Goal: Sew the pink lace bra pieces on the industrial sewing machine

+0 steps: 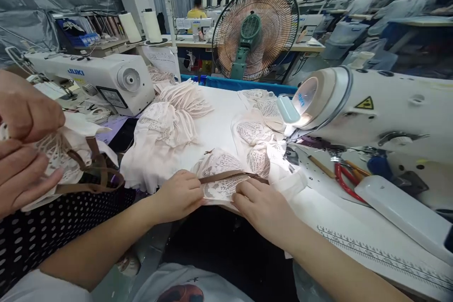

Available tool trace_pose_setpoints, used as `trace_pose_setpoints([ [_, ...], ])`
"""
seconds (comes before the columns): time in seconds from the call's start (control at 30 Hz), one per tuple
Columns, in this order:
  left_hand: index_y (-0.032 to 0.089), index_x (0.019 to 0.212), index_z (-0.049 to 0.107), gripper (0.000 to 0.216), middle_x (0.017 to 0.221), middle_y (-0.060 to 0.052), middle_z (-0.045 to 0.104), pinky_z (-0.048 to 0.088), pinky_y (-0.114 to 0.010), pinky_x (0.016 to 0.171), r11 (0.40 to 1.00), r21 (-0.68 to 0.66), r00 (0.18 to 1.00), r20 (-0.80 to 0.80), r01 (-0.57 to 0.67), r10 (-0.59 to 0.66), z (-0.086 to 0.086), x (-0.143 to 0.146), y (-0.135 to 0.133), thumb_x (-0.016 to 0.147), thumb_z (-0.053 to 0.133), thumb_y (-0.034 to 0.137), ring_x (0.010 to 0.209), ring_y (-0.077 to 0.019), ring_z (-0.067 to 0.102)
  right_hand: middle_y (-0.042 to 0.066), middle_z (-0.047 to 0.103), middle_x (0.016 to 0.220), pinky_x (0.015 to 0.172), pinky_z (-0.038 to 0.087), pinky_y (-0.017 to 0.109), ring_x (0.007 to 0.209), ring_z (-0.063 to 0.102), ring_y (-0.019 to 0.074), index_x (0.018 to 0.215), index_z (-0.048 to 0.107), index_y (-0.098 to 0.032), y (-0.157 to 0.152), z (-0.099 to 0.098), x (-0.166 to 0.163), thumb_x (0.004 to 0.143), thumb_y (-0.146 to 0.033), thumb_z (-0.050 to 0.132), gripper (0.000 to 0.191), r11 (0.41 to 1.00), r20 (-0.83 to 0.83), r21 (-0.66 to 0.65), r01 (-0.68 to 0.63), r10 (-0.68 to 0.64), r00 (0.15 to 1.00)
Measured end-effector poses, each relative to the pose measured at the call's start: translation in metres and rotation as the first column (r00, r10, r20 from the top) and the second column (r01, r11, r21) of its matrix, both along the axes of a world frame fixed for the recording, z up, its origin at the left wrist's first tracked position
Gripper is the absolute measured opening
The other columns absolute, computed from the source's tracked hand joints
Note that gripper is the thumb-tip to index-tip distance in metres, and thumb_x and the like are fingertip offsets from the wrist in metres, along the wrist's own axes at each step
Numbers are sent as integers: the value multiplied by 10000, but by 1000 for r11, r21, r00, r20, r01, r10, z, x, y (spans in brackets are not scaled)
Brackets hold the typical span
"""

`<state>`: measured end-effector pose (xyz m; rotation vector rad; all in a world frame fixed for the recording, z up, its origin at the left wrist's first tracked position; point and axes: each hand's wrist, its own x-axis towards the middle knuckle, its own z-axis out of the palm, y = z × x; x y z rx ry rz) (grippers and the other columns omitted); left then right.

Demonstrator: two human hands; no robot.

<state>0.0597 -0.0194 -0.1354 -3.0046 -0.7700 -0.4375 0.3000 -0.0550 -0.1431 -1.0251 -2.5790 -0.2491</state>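
Observation:
A pale pink lace bra (221, 165) lies at the front edge of the white table, with a brown strap (224, 176) stretched across its cup. My left hand (180, 196) is closed on the strap and the bra's edge at the left. Farther right, my right hand (260, 203) pinches the strap and the lower edge with curled fingers. More lace cups (253, 132) trail back from this piece, beside the needle area of the sewing machine (375, 104). Both sets of fingertips are partly hidden by fabric.
At left, a co-worker's hands (24, 151) hold lace with brown straps. Piled lace pieces (173, 122) lie behind my left hand. A second sewing machine (102, 78) stands back left, a large fan (255, 30) behind the table. Red-handled scissors (345, 181) rest under the right machine.

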Motion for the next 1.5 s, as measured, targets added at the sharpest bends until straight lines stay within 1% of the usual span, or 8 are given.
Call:
trace_pose_setpoints([
  [0.2, 170, 620, 456, 252, 581, 18, 492, 354, -340, 763, 992, 51, 988, -104, 116, -111, 1, -6, -4, 871, 449, 189, 611, -143, 410, 17, 515, 698, 590, 255, 306, 662, 389, 146, 725, 555, -154, -2, -7, 13, 846, -101, 471, 156, 993, 12, 78, -93, 93, 996],
  [0.53, 172, 636, 433, 176, 629, 14, 478, 347, -328, 852, 981, -82, 985, 0, 174, -175, -17, -14, -16, 784, 473, 85, 631, -134, 402, -6, 538, 694, 595, 241, 313, 682, 390, 136, 704, 520, -144, -4, -22, 18, 901, -147, 401, 231, 989, -73, 76, -126, 132, 989],
  [0.77, 174, 579, 364, 232, 559, 24, 437, 361, -305, 855, 965, 193, 950, 221, 180, -221, -22, -7, -9, 781, 426, 77, 577, -124, 381, 4, 519, 680, 580, 224, 318, 670, 388, 143, 680, 472, -154, -4, -20, 15, 922, -171, 318, 287, 989, -96, 93, -111, 120, 988],
  [1.03, 189, 585, 366, 204, 558, 16, 461, 394, -317, 846, 970, 168, 943, 254, 175, -214, -20, -7, -15, 739, 408, 62, 565, -137, 416, -8, 517, 666, 591, 220, 316, 667, 400, 142, 686, 464, -166, -7, -29, 17, 920, -174, 345, 263, 992, -144, 109, -60, 75, 987],
  [1.17, 187, 611, 396, 200, 598, 14, 497, 393, -318, 904, 984, 97, 973, 158, 152, -166, -22, -8, -19, 758, 387, 53, 607, -130, 461, -11, 526, 672, 608, 230, 317, 679, 416, 139, 678, 458, -170, -5, -35, 17, 888, -171, 410, 215, 994, -114, 87, -63, 73, 991],
  [1.33, 177, 559, 392, 294, 518, 35, 448, 377, -332, 939, 953, 297, 969, 215, 56, -124, -22, -8, -21, 842, 366, 105, 531, -102, 443, -9, 553, 749, 604, 265, 310, 725, 446, 145, 699, 475, -180, -6, -38, 6, 849, -282, 514, 185, 999, -84, 47, 24, -20, 996],
  [1.4, 186, 648, 513, 325, 615, 7, 544, 299, -401, 1028, 935, 353, 970, 218, 20, -103, -24, -7, -21, 911, 333, 251, 675, -130, 543, 16, 576, 872, 624, 308, 315, 799, 464, 175, 807, 519, -184, -8, -39, 0, 789, -418, 582, 243, 998, -59, 43, 38, -36, 998],
  [1.5, 160, 995, 609, 411, 949, -76, 654, 143, -515, 1096, 833, 544, 977, 102, 101, -185, -31, -7, -20, 917, 307, 427, 1031, -228, 552, 23, 578, 879, 626, 345, 306, 791, 469, 169, 829, 526, -177, -11, -39, -8, 812, -286, 573, 120, 995, -33, 48, 90, -89, 996],
])
